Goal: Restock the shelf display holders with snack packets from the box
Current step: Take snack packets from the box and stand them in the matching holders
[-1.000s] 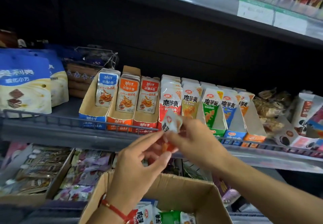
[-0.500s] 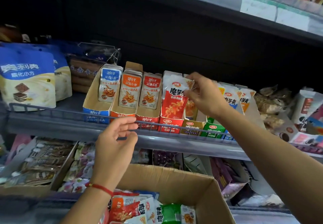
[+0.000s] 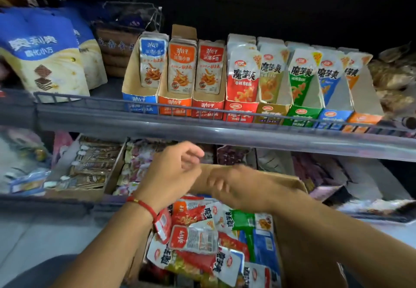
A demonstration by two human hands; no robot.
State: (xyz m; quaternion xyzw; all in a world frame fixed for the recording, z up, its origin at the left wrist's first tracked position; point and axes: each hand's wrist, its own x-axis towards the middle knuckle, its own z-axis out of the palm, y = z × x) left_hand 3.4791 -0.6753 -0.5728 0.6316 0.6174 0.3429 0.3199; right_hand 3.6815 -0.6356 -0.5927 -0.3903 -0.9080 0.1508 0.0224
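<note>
A cardboard box (image 3: 299, 238) in front of me holds several loose snack packets (image 3: 198, 238) in red, green, blue and white. On the shelf above stands a row of cardboard display holders (image 3: 240, 113) with upright packets; a red packet (image 3: 242, 78) fronts the red holder. My left hand (image 3: 171, 175), a red string at its wrist, hovers over the box's far edge with curled fingers and nothing in it. My right hand (image 3: 238, 186) is blurred, palm down over the box, fingers apart and empty.
Big blue-and-cream bags (image 3: 42, 58) stand at the shelf's left. A wire rail (image 3: 202, 107) runs along the shelf front. The lower shelf carries trays of flat packets (image 3: 90, 166). Brownish bagged snacks (image 3: 394, 78) sit at the far right.
My right hand left the red packet standing in the red holder and came down to the box. My left hand stayed low near the box. The camera tilted downward.
</note>
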